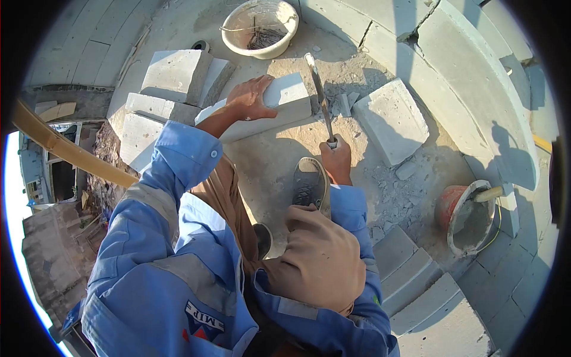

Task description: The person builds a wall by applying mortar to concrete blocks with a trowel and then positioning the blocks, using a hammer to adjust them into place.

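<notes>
My left hand (251, 100) grips a long pale concrete block (286, 95) from above, with the thumb on its near side and the fingers over the top. The block lies on the dusty floor, its right end broken off near some loose chips (344, 104). In front of my right shoe (310, 185), my right hand (336, 159) is closed around the handle of a long, narrow metal tool (321, 95). Seen edge-on, the tool points away from me, just right of the block's end; its exact kind cannot be made out.
Several pale blocks (172, 74) are stacked at the left, and another block (391, 122) lies at the right. A bucket of grey mortar (470, 220) stands far right. At the back is a white tub (260, 27) with thin dark pieces. Block walls (470, 77) curve round the right.
</notes>
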A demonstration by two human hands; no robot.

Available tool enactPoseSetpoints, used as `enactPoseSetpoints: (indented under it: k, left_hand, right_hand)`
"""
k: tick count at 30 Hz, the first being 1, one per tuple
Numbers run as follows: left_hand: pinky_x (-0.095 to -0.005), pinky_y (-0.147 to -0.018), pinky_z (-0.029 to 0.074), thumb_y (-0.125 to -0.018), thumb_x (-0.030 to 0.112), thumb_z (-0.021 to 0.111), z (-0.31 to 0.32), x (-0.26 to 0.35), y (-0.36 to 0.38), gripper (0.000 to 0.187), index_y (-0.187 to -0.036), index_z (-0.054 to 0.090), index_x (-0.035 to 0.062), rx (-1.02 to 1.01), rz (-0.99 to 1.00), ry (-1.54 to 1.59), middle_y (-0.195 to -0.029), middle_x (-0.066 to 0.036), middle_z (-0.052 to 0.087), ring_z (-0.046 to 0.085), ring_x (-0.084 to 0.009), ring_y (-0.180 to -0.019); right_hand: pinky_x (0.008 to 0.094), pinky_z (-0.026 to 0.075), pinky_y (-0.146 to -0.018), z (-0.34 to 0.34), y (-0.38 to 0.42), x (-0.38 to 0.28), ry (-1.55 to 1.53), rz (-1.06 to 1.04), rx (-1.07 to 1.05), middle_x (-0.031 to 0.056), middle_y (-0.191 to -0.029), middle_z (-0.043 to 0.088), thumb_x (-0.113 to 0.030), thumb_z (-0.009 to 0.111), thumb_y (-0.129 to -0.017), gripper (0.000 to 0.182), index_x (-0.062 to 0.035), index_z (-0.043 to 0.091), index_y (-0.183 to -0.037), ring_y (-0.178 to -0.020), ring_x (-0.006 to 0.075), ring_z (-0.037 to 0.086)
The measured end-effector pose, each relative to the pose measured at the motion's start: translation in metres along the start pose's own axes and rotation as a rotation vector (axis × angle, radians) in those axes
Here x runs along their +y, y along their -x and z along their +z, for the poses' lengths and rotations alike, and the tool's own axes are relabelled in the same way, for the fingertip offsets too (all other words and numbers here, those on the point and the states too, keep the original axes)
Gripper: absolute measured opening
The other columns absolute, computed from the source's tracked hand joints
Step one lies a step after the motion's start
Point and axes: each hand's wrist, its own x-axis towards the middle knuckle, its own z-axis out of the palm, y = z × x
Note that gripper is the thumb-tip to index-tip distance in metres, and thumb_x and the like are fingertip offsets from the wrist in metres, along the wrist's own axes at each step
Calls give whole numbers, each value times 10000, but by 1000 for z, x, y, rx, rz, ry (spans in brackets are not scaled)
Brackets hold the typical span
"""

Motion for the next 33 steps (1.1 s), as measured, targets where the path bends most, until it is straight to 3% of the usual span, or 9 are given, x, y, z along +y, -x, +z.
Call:
enactPoseSetpoints:
  k: [6, 8, 11, 14, 18, 24, 27, 29, 33]
  left_hand:
    - [-392, -1094, 368, -555, 461, 785, -16, -21, -26, 1077, -1431, 395, -28, -108, -22, 99, -1419, -231, 477, 488, -353, -1287]
    - [-389, -1075, 383, -549, 453, 786, -14, -25, -30, 1090, -1437, 384, -35, -53, 12, 66, -1388, -245, 505, 511, -359, -1262]
    - [-391, -1060, 396, -547, 449, 787, -18, -25, -32, 1094, -1435, 381, -44, -107, -2, 85, -1357, -253, 528, 528, -364, -1241]
    - [-392, -1058, 401, -542, 427, 798, -23, -27, -39, 1077, -1435, 395, -19, -137, -55, 112, -1342, -250, 538, 531, -359, -1235]
    - [-369, -1048, 413, -556, 379, 810, -17, -53, -64, 1026, -1440, 417, 39, -205, -40, 226, -1329, -205, 559, 550, -314, -1212]
    - [-339, -972, 467, -546, 364, 848, -27, -63, -75, 1007, -1431, 451, 94, -230, -109, 323, -1292, -162, 590, 586, -260, -1142]
    - [-348, -971, 462, -561, 363, 845, -25, -61, -78, 1011, -1443, 430, 94, -302, -147, 397, -1289, -159, 591, 589, -265, -1132]
    - [-344, -973, 453, -563, 377, 836, -20, -66, -78, 992, -1418, 450, 52, -136, -57, 210, -1271, -171, 600, 598, -270, -1119]
    - [-349, -977, 449, -561, 398, 825, -12, -78, -88, 961, -1378, 488, 20, -258, -66, 387, -1241, -196, 620, 595, -292, -1134]
  right_hand:
    - [298, 351, -493, -11, 13, -33, -312, -85, 107, -10, -581, 457, -103, 682, -801, 249, -30, 470, -693, -526, 74, 398]
    - [372, 424, -551, -7, 10, -34, -234, -133, 137, 112, -565, 518, -160, 652, -777, 236, 15, 505, -719, -519, 217, 489]
    - [391, 441, -574, -1, -2, -8, 26, -72, -71, 154, -604, 569, -159, 629, -765, 217, 37, 534, -750, -533, 292, 528]
    - [408, 451, -595, 13, -6, 35, 97, 35, -101, 182, -650, 603, -160, 607, -756, 214, 47, 557, -783, -556, 345, 546]
    - [411, 445, -587, 2, 12, 5, -134, 14, -55, 149, -635, 571, -172, 640, -787, 226, 20, 525, -755, -550, 320, 541]
    - [428, 455, -605, 15, 0, 15, -81, -57, 21, 163, -648, 580, -187, 651, -798, 237, 16, 532, -766, -588, 351, 570]
    - [454, 497, -691, 17, 1, 30, 341, -77, -86, 237, -755, 641, -198, 616, -793, 250, 43, 575, -844, -732, 397, 645]
    - [442, 495, -679, 12, 5, 28, 262, -83, -51, 222, -736, 635, -195, 615, -793, 243, 39, 571, -841, -705, 379, 640]
    - [381, 458, -593, -6, 7, -27, -8, -79, 45, 153, -639, 580, -171, 608, -791, 215, 37, 563, -821, -565, 250, 558]
